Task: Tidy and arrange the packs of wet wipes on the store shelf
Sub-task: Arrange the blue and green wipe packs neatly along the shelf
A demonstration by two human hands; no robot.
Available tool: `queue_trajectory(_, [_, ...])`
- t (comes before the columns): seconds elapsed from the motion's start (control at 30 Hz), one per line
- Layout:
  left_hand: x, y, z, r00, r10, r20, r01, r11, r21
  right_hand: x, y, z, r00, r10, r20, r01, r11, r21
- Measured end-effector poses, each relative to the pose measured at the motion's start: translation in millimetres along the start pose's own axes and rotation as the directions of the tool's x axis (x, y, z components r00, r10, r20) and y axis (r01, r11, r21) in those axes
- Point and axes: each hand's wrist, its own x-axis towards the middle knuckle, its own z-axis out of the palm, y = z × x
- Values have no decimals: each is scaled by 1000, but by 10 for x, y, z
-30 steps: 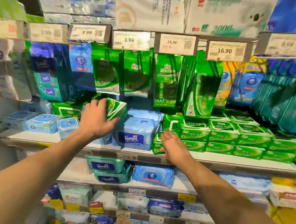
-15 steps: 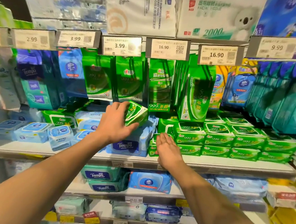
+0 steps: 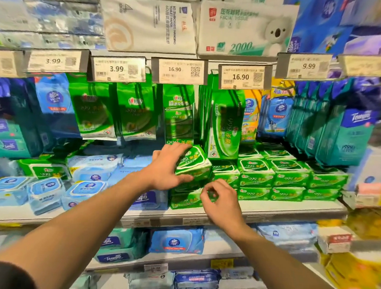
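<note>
Carrying the green pack [image 3: 193, 163] rightward from the blue packs [image 3: 87, 189], the left hand [image 3: 167, 167] grips it above the green stack [image 3: 273, 175]. The right hand [image 3: 220, 201], formerly flat, now hovers loosely curled and empty; placement looks imminent.

The left hand [image 3: 167, 165] grips a small green plastic wipes pack [image 3: 194, 162] atop the green stack at the white shelf's [image 3: 282, 208] centre, stacked green packs [image 3: 288, 176] at three o'clock, pale blue lidded packs [image 3: 46, 190] at nine, the right hand [image 3: 221, 203] at five.

left hand [image 3: 169, 165] grips green wipes pack [image 3: 195, 165] | right hand [image 3: 222, 203] curled, just below | shelf [image 3: 293, 209]
</note>
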Motion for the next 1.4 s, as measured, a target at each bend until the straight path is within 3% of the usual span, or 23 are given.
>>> queue_trajectory(0.33, [376,83,89,964,-54,261,54,999,4,-320,591,-710,975,208,-74,-212,976,-48])
queue_trajectory(0.5, [437,103,40,894,-110,434,161,983,-82,-417,749,-693,970,226,-91,-231,971,-58])
queue_trajectory(0.6, [415,73,50,895,-124,428,150,988,-29,-386,711,-629,973,225,-45,-227,972,-54])
queue_trajectory(0.67, [437,71,57,902,-117,416,108,993,46,-329,651,-589,981,192,0,-191,978,-87])
queue_trajectory(0.77, [472,106,72,889,-128,440,99,991,90,-171,560,-529,997,39,70,-18,960,-280])
queue_trajectory(0.93, [505,102,55,898,-113,426,84,993,88,225,332,-313,961,-119,249,240,807,-539])
queue_trajectory(1.03, [521,90,50,902,-103,419,71,993,91,374,293,-192,947,-55,315,243,765,-596])
queue_trajectory(1.17, [551,82,30,886,-121,447,76,990,118,444,404,-244,959,-118,258,259,733,-629])
queue_trajectory(1.27, [559,87,26,864,-142,483,79,986,147,481,502,-383,981,-71,181,173,745,-644])
queue_trajectory(1.4, [568,114,84,839,-159,521,15,963,270,499,515,-417,968,-88,235,225,719,-658])
